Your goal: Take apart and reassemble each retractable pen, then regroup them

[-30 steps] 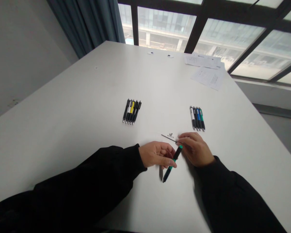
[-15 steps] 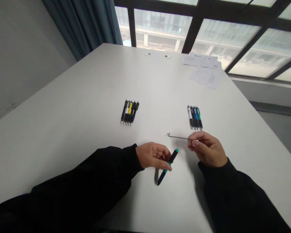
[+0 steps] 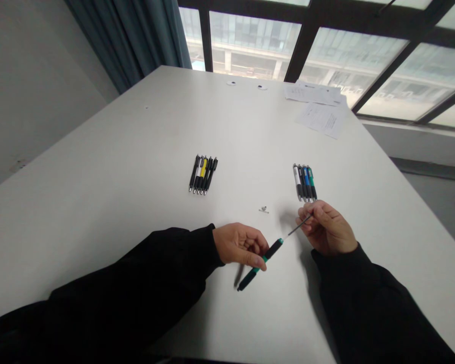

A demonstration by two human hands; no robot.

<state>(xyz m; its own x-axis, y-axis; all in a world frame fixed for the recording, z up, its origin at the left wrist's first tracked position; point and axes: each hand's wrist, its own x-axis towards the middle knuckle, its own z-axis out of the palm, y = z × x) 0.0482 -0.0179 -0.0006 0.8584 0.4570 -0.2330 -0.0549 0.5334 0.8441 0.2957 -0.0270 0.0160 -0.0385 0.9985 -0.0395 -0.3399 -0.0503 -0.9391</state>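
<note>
Between thumb and fingers, my left hand pinches a black and green pen barrel, tilted with its upper end toward the right. My right hand is closed on a thin dark pen refill. The refill's lower tip points at the barrel's green upper end and is very close to it; whether they touch I cannot tell. On the table just beyond the hands lie a small metal pen tip and a thin little piece beside it, perhaps a spring.
A row of several pens, black, white and yellow, lies left of centre on the white table. Another row of pens lies just beyond my right hand. Papers and two small white discs rest near the window.
My right hand has turned the refill from nearly level to slanting down toward the barrel. The barrel in my left hand has tilted further over, its upper end shifting right.
</note>
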